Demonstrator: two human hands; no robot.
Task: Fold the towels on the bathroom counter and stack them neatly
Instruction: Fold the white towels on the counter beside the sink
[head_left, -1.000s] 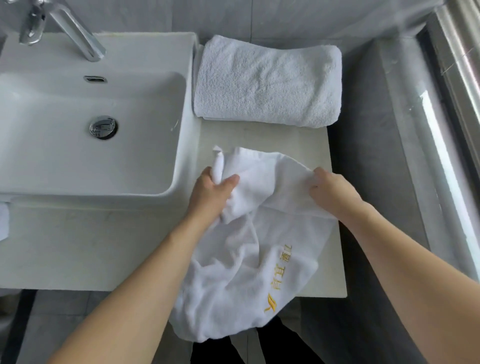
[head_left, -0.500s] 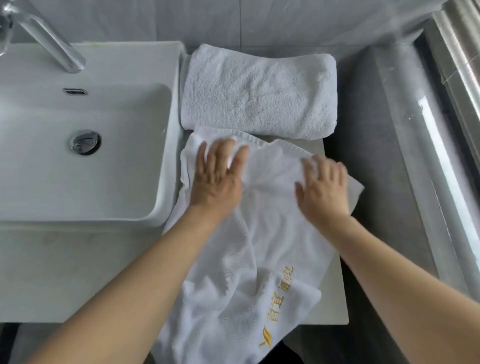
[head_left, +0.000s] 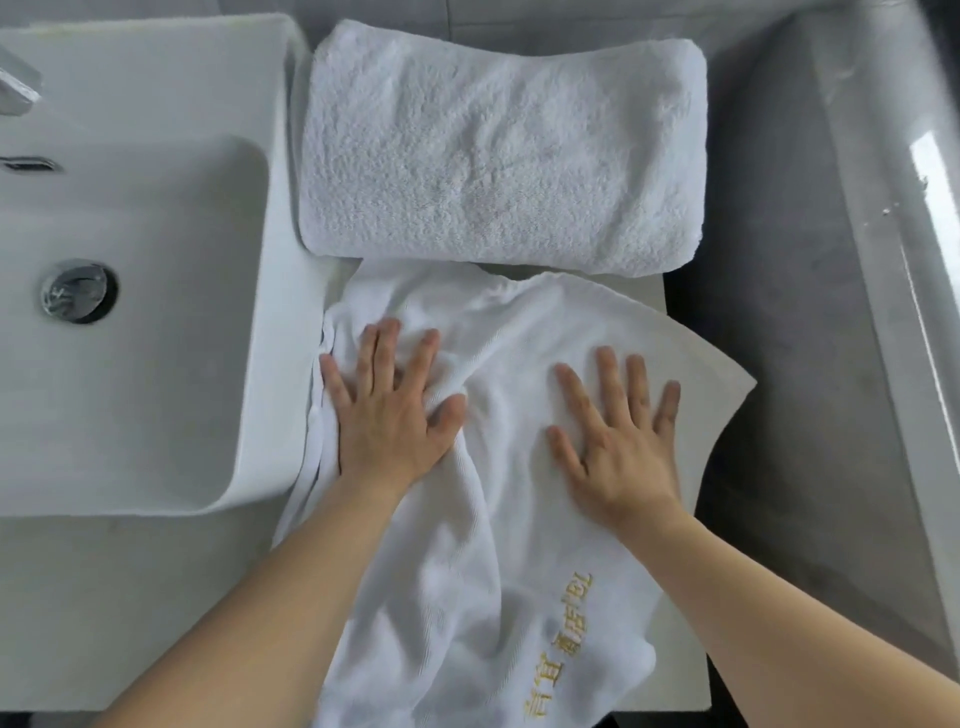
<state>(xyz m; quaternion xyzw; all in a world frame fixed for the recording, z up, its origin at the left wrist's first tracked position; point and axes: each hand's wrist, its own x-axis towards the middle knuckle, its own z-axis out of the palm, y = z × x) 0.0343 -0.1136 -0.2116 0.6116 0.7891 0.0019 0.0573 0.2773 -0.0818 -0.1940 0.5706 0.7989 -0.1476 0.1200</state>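
A thin white towel (head_left: 498, 519) with gold embroidered lettering lies spread and wrinkled on the counter, its near end hanging over the front edge. My left hand (head_left: 389, 415) presses flat on its left part beside the sink, fingers straight and spread. Flat on the towel's right part lies my right hand (head_left: 618, 436), its fingers straight too. Behind the thin towel sits a thick folded white towel (head_left: 498, 156), touching its far edge.
A white sink basin (head_left: 130, 312) with a metal drain (head_left: 78, 293) fills the left; the tap (head_left: 18, 91) shows at the top left. The pale counter (head_left: 78, 613) ends just right of the towels. A grey ledge (head_left: 779, 260) and a bathtub rim (head_left: 909, 260) lie to the right.
My hands let go of the bunched towel, laid it flat on the counter, then slid outward and toward me over it. The view has moved closer.
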